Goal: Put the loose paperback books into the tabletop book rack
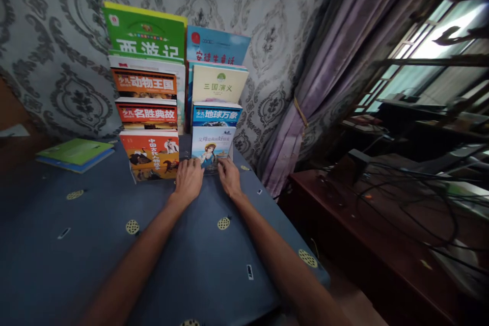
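Observation:
A pale storybook (211,141) with a drawn figure in a hat on its cover stands upright at the front of the right-hand column of books. My left hand (189,179) is at its lower left corner, fingers bent against the edge. At the lower right corner my right hand (229,175) grips the book, its thumb side toward the cover. Left of my left hand, an orange-red book (151,155) fronts the other column. Behind the pale book rise a blue book (216,115), a cream book (219,83) and a light blue book (217,43).
Behind the orange-red book stand a red book (147,114), an orange book (145,83) and a tall green book (147,30). Flat green and blue books (76,152) lie at left on the dark blue tablecloth (95,204). A tied curtain (301,97) and a cable-strewn brown desk (336,214) are at right.

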{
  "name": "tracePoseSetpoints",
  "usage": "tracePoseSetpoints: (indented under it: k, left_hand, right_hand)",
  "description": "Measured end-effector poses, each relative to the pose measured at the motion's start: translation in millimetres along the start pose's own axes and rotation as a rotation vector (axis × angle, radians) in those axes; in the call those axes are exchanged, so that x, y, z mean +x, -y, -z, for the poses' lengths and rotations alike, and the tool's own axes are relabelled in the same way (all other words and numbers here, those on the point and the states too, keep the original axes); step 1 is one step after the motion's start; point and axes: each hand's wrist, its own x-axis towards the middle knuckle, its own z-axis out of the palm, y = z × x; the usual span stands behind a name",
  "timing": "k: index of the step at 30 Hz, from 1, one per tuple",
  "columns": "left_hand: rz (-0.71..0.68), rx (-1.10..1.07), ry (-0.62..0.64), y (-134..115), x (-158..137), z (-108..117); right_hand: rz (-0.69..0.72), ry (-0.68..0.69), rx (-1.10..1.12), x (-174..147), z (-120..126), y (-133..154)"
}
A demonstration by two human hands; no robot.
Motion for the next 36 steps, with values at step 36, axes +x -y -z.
tracePoseSetpoints:
  k: [36]
  left_hand:
    - [0.110,-0.454,-0.093,5,9,-8]
  right_hand:
    - [-0.085,-0.009,0.233,7,7,-9]
